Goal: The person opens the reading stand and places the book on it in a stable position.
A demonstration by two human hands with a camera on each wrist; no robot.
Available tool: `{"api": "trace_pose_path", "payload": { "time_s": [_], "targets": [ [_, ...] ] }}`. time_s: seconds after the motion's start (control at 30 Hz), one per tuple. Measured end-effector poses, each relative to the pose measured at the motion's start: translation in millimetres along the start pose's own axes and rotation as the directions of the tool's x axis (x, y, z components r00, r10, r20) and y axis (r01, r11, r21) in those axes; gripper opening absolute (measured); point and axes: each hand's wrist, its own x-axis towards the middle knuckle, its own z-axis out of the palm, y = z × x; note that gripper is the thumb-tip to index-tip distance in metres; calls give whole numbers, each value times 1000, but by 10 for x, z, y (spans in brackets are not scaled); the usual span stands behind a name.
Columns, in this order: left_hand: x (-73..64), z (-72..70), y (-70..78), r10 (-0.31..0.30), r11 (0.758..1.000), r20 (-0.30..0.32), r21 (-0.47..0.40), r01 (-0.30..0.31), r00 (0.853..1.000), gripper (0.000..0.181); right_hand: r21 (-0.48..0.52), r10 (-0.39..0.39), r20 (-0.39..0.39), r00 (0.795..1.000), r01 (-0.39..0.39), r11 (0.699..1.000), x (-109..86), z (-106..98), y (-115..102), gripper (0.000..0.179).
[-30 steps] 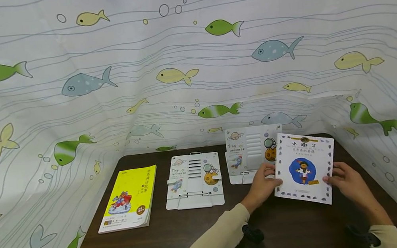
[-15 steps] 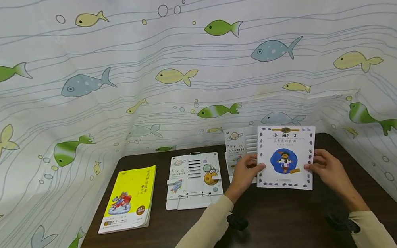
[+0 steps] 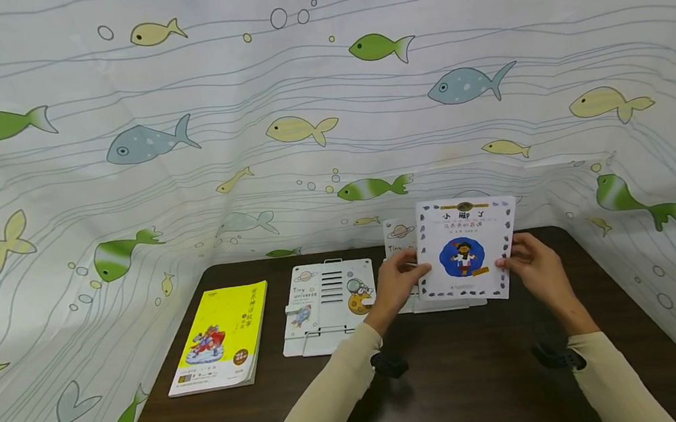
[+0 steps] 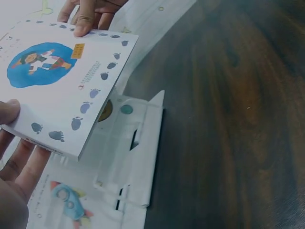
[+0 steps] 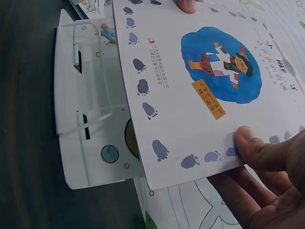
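Observation:
A white book [image 3: 480, 224] with a blue oval picture and a border of small footprints is held upright, a little tilted, off the table. At its left edge my left hand [image 3: 395, 283] pinches it, thumb on the cover and fingers behind. My right hand [image 3: 538, 273] grips the opposite edge the same way, as the right wrist view shows with the thumb [image 5: 257, 150] on the cover. Behind the book stands a white book stand [image 3: 400, 232] printed with planets and a rocket, mostly hidden in the head view. Its lower ledge [image 5: 71, 119] shows beneath the book in the right wrist view.
A second white book stand [image 3: 308, 319] of the same print leans to the left. Further left a thick yellow book [image 3: 227, 330] lies on the dark wooden table [image 3: 452, 383]. A fish-patterned curtain [image 3: 308, 159] surrounds the table at the back and sides.
Both hands have carried the white book leftward and up, from right of the rear book stand to in front of it. The book now stands straighter. The other things stayed put.

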Motion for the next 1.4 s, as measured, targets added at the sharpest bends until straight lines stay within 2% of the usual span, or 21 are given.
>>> {"api": "trace_pose_path", "payload": {
  "time_s": [0.23, 0.4, 0.67, 1.03, 1.27, 1.4],
  "targets": [
    [96, -100, 36, 64, 996, -88, 71, -58, 994, 24, -5, -34, -23, 999, 34, 999, 135, 85, -61, 47],
    [141, -188, 62, 89, 992, -110, 100, -78, 990, 24, -47, -51, -33, 998, 49, 998, 210, 153, -105, 45],
    [243, -268, 46, 77, 992, -148, 107, -62, 986, 22, -61, -92, -47, 995, 89, 994, 319, 230, -176, 36],
    [318, -300, 13, 91, 993, -166, 89, -77, 982, 20, -70, -138, -135, 981, 129, 989, 461, 328, -149, 14],
    [314, -314, -54, 68, 993, -175, 103, -50, 982, 24, -98, -149, -175, 973, 133, 986, 510, 440, -89, 13],
    [282, -321, -89, 82, 991, -162, 120, -63, 983, 25, -91, -151, -186, 971, 136, 987, 485, 484, -51, 13]
  ]
}}
